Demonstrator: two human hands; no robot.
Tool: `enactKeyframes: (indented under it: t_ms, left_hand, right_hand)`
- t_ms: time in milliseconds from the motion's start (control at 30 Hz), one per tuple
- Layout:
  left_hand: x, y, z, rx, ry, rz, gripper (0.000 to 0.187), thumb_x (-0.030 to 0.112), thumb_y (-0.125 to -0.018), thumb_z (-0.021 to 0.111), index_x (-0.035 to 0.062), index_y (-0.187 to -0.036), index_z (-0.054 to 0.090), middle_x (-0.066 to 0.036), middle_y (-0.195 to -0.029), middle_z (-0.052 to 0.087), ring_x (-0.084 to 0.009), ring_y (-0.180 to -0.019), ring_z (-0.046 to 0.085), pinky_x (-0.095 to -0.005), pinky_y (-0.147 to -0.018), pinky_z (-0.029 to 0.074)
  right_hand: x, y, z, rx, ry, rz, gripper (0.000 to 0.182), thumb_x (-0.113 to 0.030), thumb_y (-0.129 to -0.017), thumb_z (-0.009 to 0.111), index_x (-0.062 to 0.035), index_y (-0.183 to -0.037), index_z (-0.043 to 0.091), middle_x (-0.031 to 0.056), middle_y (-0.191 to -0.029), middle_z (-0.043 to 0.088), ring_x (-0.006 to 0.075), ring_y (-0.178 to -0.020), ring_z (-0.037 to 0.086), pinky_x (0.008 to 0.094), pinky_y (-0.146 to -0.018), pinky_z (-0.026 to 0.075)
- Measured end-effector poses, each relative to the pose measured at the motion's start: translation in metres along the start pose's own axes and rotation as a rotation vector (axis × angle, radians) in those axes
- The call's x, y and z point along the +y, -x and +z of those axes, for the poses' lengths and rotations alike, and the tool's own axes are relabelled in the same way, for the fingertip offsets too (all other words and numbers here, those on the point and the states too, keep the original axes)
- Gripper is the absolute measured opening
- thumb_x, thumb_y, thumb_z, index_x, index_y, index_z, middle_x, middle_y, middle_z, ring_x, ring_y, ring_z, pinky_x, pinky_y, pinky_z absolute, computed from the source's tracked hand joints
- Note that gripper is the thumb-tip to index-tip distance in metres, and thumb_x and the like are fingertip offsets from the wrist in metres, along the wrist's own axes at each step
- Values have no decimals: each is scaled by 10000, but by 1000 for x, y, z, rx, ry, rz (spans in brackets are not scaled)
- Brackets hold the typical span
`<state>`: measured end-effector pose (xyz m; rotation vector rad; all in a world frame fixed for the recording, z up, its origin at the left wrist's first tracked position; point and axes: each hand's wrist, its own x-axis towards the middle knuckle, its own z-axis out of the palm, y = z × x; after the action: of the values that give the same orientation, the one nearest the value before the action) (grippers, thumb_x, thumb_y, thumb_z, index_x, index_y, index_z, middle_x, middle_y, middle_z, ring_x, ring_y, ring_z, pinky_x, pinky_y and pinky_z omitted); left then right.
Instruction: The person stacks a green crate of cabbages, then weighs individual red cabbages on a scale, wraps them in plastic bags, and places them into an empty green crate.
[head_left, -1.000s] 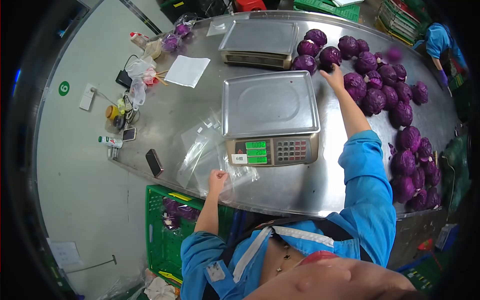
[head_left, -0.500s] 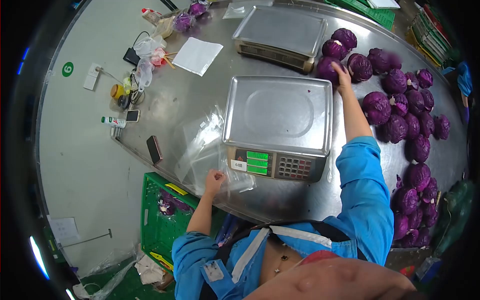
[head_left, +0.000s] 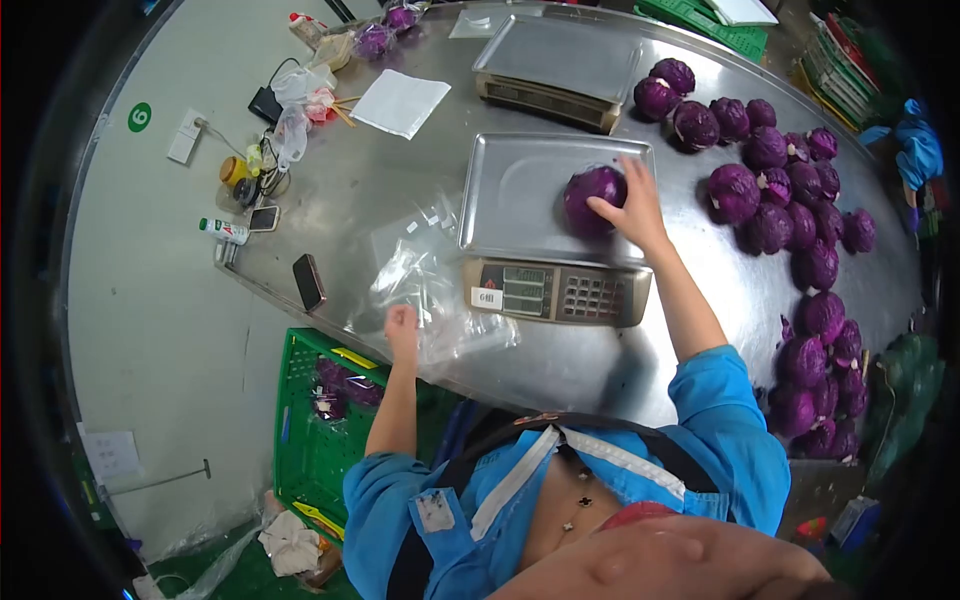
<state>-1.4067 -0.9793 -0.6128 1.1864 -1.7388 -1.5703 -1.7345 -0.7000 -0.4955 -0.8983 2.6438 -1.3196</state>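
A purple cabbage (head_left: 594, 201) rests on the right half of the near scale's steel pan (head_left: 510, 190). My right hand (head_left: 630, 205) is at its right side, fingers and thumb spread, the thumb near or against it. The scale's display (head_left: 525, 290) looks dim, its digits hard to read. My left hand (head_left: 402, 322) is closed at the edge of the clear plastic bags (head_left: 430, 290), left of the scale; whether it pinches a bag is too small to tell. Many loose purple cabbages (head_left: 770, 228) lie on the table to the right.
A second scale (head_left: 560, 60) stands behind the first. White paper (head_left: 400, 103), a phone (head_left: 309, 282), another phone (head_left: 264, 218) and a bottle (head_left: 224, 231) lie to the left. Below the table edge, a green crate (head_left: 300, 440) holds bagged cabbages. A blue-sleeved person (head_left: 918, 150) is at far right.
My right hand has brought a cabbage from the pile left onto the scale pan, and its fingers have spread. The green display has gone dim. My left hand shifted slightly left among the bags.
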Motion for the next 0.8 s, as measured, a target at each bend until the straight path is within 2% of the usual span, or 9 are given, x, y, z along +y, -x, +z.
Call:
enactKeyframes:
  t_ms: [33,167,233,333,467,633,700,733,800]
  left_hand:
    - [16,7,-2,-28,183,93,57,103,-818,552,57,-823,518,39,-620,470,-61,-562,444,-195,-530,364]
    - [90,96,36,-492,-107,277,99,53,-771,579,31,-851,524,11,-638,483,-76,-584,457,-227,-553,395]
    - [92,104,30,-673,-188,354,136,36,-748,595,20,-863,526,1,-652,491,-79,-595,458,-237,-568,403]
    - [91,92,10,-704,-428,413,208,5,-699,619,11,-887,531,-34,-741,536,-126,-664,499,-265,-626,422]
    - [169,115,8,-341,-498,1131,378,231,-615,725,61,-905,554,-119,-919,579,-241,-881,545,-341,-728,416]
    - [179,143,75,-1169,-894,619,405,298,-621,728,30,-884,577,-170,-898,575,-301,-831,561,-370,-708,441]
    - [191,145,84,-1664,-728,648,315,236,-695,664,-14,-869,582,-150,-843,605,-293,-812,584,-375,-729,446]
    - [190,139,86,-1670,-721,648,315,236,-695,664,-14,-869,582,-150,-843,605,-293,-812,584,-375,-729,446]
    - [179,114,87,-1524,243,582,253,251,-778,573,3,-819,604,-98,-770,619,-271,-724,595,-369,-688,457]
  right_hand:
    - [-18,20,3,282,275,-122,886,-299,-556,751,-6,-1268,313,232,-1278,347,329,-1191,352,392,-986,276]
    - [-78,138,79,-484,-570,20,1170,-301,-565,762,18,-1350,-46,232,-1402,47,304,-1315,47,367,-1057,117]
    - [-111,172,101,-563,-1022,254,835,-152,-620,725,-23,-1310,273,198,-1155,481,236,-1055,490,317,-854,406]
    - [-76,188,124,-255,-416,253,383,-77,-656,668,-20,-1013,542,76,-761,598,134,-688,559,274,-614,458]
    - [-67,189,111,-88,-588,516,121,-16,-645,620,-27,-656,500,33,-590,511,89,-572,490,261,-525,411]
    - [-145,150,4,353,-370,-496,145,53,-588,523,-31,-681,451,33,-745,557,125,-772,564,249,-691,446]
    - [-140,137,-16,97,-689,-248,205,29,-585,524,-27,-777,476,54,-848,577,154,-828,585,250,-728,458]
    - [-129,136,-26,-175,-1032,71,252,2,-589,537,-24,-835,485,69,-898,583,167,-837,593,254,-729,466]
    - [-84,153,-37,-926,-1045,221,387,-168,-665,597,31,-988,520,94,-792,591,146,-757,592,256,-643,475]
